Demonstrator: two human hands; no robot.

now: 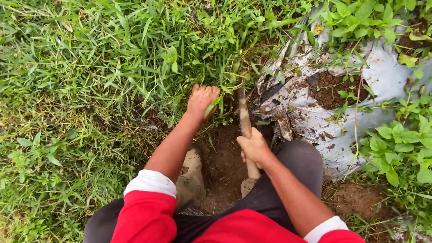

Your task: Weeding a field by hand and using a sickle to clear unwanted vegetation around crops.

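The wooden handle (245, 128)'s working end is hidden in grass (112, 54). The right hand (254, 147) grips the handle's middle; left of it, the left hand (202, 100) clutches grass blades. Right of it lies soil-strewn grey plastic sheeting (315, 121).

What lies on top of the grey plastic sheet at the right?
On the plastic sheet lie clumps of dark soil and trailing green weeds. The ground beneath the sheet is covered and cannot be seen.

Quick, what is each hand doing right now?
Left hand: closed, gripping a clump of grass.
Right hand: closed around a wooden handle.
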